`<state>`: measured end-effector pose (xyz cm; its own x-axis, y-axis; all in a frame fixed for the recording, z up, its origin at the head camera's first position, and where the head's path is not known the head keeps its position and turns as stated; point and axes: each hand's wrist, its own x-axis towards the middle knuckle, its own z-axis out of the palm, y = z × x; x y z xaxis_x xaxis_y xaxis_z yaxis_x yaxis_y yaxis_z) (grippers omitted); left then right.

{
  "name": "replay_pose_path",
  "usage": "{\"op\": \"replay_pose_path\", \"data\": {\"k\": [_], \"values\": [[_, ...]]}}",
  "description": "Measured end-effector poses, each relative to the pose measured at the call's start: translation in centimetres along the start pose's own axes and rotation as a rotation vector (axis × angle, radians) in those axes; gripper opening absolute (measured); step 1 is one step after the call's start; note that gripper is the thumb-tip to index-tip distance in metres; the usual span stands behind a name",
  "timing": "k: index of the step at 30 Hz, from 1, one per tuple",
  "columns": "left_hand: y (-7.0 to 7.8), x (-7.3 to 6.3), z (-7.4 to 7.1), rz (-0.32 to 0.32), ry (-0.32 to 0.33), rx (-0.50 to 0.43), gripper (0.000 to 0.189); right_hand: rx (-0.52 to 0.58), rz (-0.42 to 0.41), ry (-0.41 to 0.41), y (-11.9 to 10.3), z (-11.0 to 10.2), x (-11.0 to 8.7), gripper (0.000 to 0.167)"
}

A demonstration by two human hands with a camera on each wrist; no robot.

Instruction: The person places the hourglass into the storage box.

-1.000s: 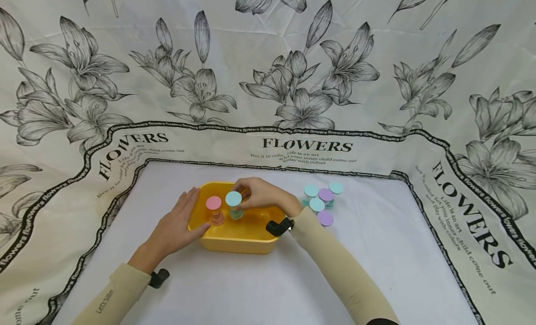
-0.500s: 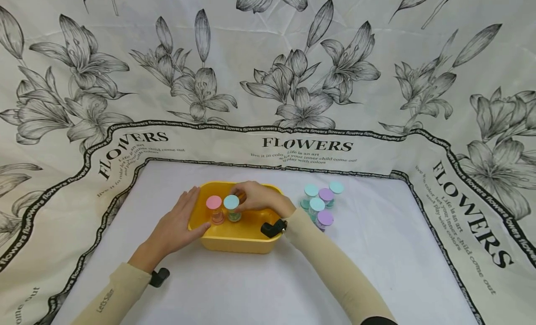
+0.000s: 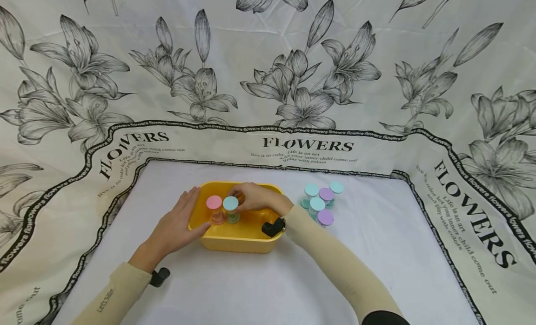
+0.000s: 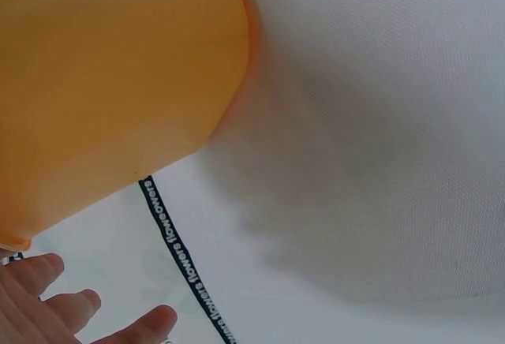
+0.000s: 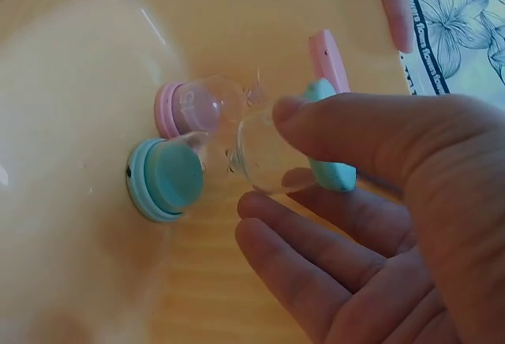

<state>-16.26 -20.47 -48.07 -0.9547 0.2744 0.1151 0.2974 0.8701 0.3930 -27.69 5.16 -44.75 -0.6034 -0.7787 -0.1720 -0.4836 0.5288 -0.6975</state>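
Beige sleeves (image 3: 335, 257), black wrist cameras (image 3: 273, 227)

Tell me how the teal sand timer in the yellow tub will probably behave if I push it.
Pushed near the top, the teal sand timer could tip, being taller than wide. On its side it might roll, since both caps are round. Its clear, narrow-waisted body looks rigid, perhaps fragile.

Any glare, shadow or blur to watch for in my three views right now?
Head: fairly even light, no obvious blur. Left wrist: a broad soft shadow on the white tablecloth beside the yellow tub. Right wrist: a bright glare streak on the tub, and the clear glass of the green sand timer looks faint against it.
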Motion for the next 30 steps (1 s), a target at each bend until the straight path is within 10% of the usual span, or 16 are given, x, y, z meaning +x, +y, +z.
{"op": "replay_pose_path", "data": {"k": [16, 30], "values": [[0.1, 0.2, -0.2, -0.019, -0.031, -0.002, 0.104, 0.092, -0.043, 0.075, -1.6, -3.1, -3.1, 0.05], [0.2, 0.3, -0.6, 0.02, -0.04, 0.041, 0.114, 0.151, -0.025, 0.452, 0.3, -5.6, -13.0, 0.051]]}}
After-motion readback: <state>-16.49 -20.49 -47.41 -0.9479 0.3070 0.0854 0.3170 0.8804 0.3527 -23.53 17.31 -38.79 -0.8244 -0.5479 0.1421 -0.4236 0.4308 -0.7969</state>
